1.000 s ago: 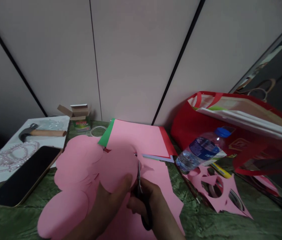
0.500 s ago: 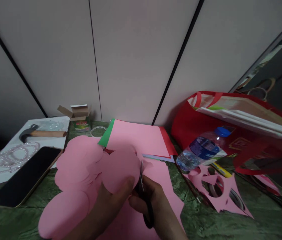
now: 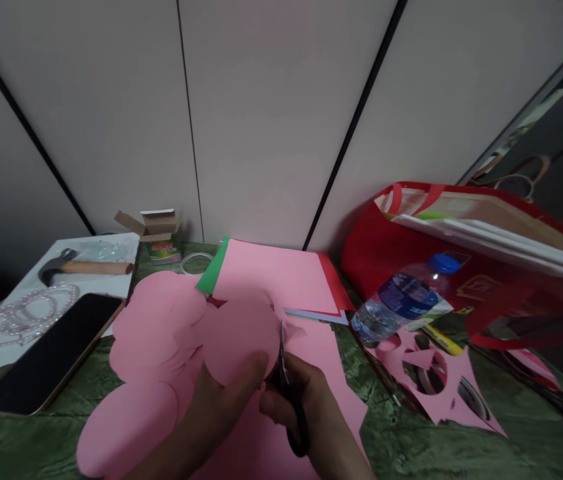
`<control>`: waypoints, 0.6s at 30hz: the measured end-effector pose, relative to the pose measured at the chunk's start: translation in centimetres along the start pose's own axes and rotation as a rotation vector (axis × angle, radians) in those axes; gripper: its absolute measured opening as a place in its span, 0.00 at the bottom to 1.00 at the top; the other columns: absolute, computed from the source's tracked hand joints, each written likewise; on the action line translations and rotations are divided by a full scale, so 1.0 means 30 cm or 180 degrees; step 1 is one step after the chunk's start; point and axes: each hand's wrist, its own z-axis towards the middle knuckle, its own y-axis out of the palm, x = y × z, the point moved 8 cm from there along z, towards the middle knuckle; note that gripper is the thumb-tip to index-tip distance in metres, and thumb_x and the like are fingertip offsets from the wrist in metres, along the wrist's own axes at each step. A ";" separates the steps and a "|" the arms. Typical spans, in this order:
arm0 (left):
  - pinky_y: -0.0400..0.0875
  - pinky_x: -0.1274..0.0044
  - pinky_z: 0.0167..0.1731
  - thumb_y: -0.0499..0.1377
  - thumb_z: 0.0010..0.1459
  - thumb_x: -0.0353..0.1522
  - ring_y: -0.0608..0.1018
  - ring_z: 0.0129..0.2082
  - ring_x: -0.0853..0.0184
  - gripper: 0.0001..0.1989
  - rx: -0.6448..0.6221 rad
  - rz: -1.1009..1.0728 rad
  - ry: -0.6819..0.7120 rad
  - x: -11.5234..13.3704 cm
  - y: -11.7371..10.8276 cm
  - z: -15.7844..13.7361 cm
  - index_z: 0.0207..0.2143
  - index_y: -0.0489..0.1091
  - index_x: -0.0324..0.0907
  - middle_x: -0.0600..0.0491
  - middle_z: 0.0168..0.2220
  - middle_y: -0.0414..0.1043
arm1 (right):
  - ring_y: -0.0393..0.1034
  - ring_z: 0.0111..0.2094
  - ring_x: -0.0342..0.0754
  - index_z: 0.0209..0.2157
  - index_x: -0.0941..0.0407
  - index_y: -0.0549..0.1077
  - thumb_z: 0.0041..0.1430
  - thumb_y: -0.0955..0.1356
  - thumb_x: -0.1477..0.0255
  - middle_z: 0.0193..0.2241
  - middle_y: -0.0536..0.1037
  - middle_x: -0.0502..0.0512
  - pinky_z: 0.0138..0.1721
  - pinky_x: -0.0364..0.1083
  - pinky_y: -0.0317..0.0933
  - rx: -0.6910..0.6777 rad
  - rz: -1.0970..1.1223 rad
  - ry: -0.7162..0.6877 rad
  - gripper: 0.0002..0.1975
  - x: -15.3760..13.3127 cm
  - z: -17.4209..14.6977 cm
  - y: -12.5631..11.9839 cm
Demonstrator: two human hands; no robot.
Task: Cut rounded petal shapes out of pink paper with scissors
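Note:
My left hand pinches a round piece of pink paper, its thumb lying on top near the lower edge. In my right hand is a pair of black-handled scissors, fingers wrapped round the handles. The blades point away from me, along the right edge of the round piece. Overlapping pink paper circles lie to the left. Beneath both hands are larger pink sheets. The fingers under the round piece are hidden.
Farther back lies a stack of coloured paper. On the left are a phone, a hammer, bead strings and a small opened box. Rightward are a water bottle, cut paper scraps and a red bag.
The scissors and my right hand have shifted very slightly at the round piece's right edge. My left hand and the paper it holds look almost unchanged.

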 end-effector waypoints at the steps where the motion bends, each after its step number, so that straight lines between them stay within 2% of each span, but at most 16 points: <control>1: 0.69 0.77 0.22 0.58 0.42 0.35 0.75 0.22 0.64 0.06 -0.0031 -0.0022 -0.0022 0.001 0.003 -0.001 0.20 0.71 0.42 0.54 0.18 0.74 | 0.52 0.18 0.38 0.23 0.59 0.67 0.38 0.74 0.71 0.15 0.63 0.43 0.19 0.38 0.47 0.0016 -0.0049 0.0019 0.12 0.003 0.000 -0.001; 6: 0.66 0.78 0.17 0.56 0.44 0.35 0.70 0.13 0.68 0.10 -0.0275 -0.0213 -0.0083 0.008 0.028 -0.006 0.14 0.66 0.43 0.58 0.08 0.64 | 0.54 0.17 0.38 0.23 0.59 0.66 0.39 0.71 0.73 0.15 0.64 0.43 0.18 0.39 0.49 0.0116 -0.0178 0.0148 0.09 0.023 0.001 -0.010; 8: 0.65 0.78 0.16 0.56 0.43 0.35 0.69 0.12 0.69 0.08 -0.0151 -0.0210 -0.0083 0.008 0.018 -0.004 0.15 0.66 0.43 0.59 0.09 0.64 | 0.55 0.16 0.38 0.23 0.58 0.66 0.39 0.70 0.73 0.14 0.65 0.43 0.18 0.39 0.50 0.0137 -0.0180 0.0194 0.09 0.030 0.001 -0.013; 12: 0.65 0.78 0.19 0.58 0.41 0.34 0.72 0.19 0.67 0.06 0.0154 -0.0129 -0.0006 0.006 -0.010 0.003 0.17 0.65 0.42 0.58 0.15 0.69 | 0.57 0.16 0.39 0.23 0.58 0.65 0.39 0.69 0.74 0.14 0.66 0.44 0.17 0.38 0.50 0.0163 -0.0196 0.0204 0.08 0.031 0.003 -0.013; 15: 0.63 0.79 0.17 0.58 0.42 0.34 0.71 0.18 0.69 0.07 0.0142 -0.0125 0.0022 -0.005 -0.016 0.010 0.17 0.65 0.42 0.59 0.15 0.66 | 0.57 0.15 0.39 0.22 0.58 0.65 0.38 0.68 0.74 0.12 0.65 0.43 0.16 0.39 0.50 0.0230 -0.0254 0.0260 0.07 0.027 0.003 -0.011; 18: 0.59 0.80 0.14 0.58 0.44 0.35 0.68 0.16 0.71 0.08 -0.0036 -0.0020 0.0031 -0.022 -0.016 0.020 0.18 0.65 0.42 0.60 0.14 0.63 | 0.56 0.14 0.39 0.20 0.57 0.65 0.35 0.67 0.74 0.11 0.64 0.43 0.16 0.39 0.49 0.0304 -0.0279 0.0368 0.06 0.017 -0.001 -0.006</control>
